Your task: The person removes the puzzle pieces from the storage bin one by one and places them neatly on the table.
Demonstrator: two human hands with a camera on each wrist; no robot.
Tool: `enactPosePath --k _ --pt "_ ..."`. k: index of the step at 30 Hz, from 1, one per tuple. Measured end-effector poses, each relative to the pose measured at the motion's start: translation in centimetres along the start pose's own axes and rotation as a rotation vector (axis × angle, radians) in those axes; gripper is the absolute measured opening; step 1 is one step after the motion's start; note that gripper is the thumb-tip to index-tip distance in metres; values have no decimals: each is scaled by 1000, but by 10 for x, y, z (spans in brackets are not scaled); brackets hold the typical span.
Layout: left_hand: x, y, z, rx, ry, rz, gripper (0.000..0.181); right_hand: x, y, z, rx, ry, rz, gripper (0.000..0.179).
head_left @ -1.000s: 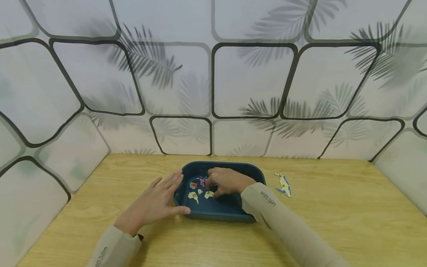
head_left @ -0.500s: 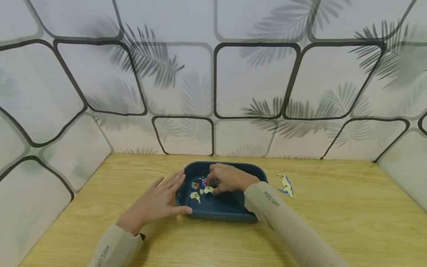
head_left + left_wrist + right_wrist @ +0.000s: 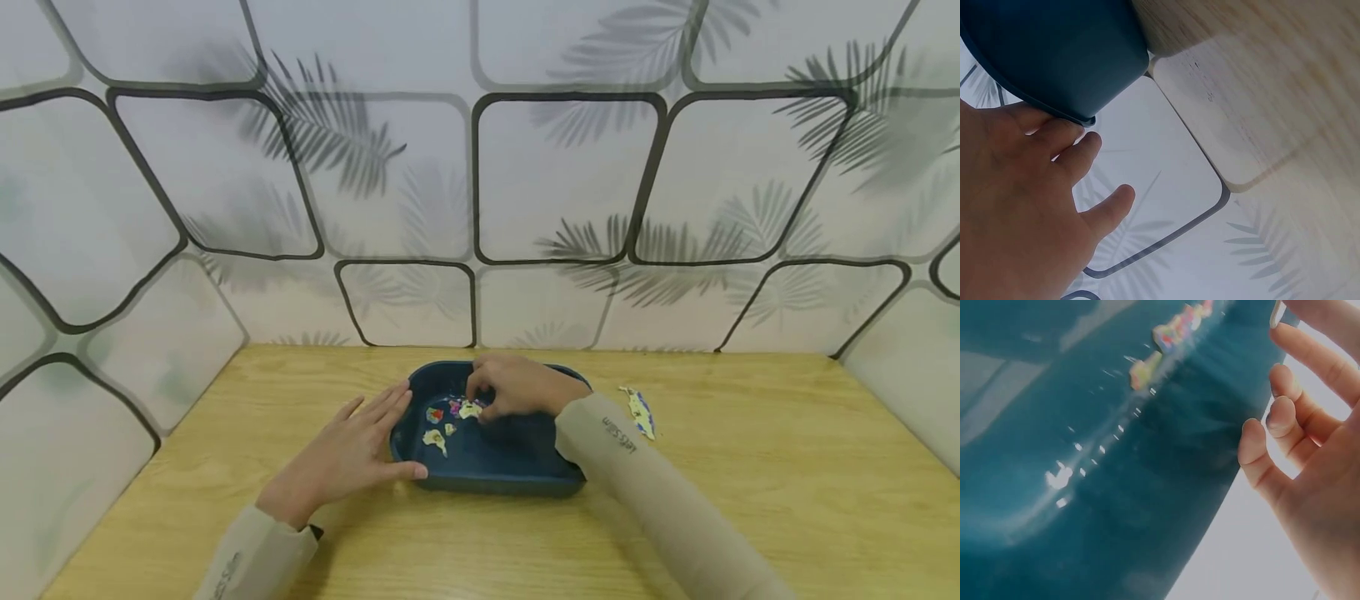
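A dark blue tray (image 3: 502, 482) sits on the wooden table. My left hand (image 3: 341, 458) rests against its left side, fingers fairly straight on the rim and thumb at the front corner. Over the tray, my right hand (image 3: 521, 385) pinches a small cream cut-out piece (image 3: 470, 409) between thumb and fingers. Left of that piece lie a red and green piece (image 3: 434, 415), a pink piece (image 3: 454, 407) and cream pieces, one of them larger (image 3: 434, 441). The right wrist view shows colourful pieces (image 3: 1175, 331) along the tray and the right hand's bent fingers.
Right of the tray, a long cream piece with blue edges (image 3: 640, 412) lies on the wooden table (image 3: 750, 467). A patterned white wall (image 3: 547, 308) rises behind the table, with side panels at left and right.
My right hand has moved toward the tray's far side and a little up, and the cream piece at its fingertips has moved with it. My left hand stays at the tray's side.
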State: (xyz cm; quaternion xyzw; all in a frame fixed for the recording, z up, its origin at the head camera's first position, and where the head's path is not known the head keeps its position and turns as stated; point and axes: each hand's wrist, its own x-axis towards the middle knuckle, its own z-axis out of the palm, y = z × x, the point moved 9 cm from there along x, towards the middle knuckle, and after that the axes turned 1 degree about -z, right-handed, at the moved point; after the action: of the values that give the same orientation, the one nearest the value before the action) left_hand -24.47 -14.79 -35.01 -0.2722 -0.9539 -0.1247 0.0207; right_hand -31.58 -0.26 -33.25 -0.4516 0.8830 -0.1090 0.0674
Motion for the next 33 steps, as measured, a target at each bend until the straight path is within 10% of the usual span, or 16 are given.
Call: enactPosePath --k 33 --pt "-1 0 0 -4 3 0 101 -43 22 -51 -49 103 35 22"
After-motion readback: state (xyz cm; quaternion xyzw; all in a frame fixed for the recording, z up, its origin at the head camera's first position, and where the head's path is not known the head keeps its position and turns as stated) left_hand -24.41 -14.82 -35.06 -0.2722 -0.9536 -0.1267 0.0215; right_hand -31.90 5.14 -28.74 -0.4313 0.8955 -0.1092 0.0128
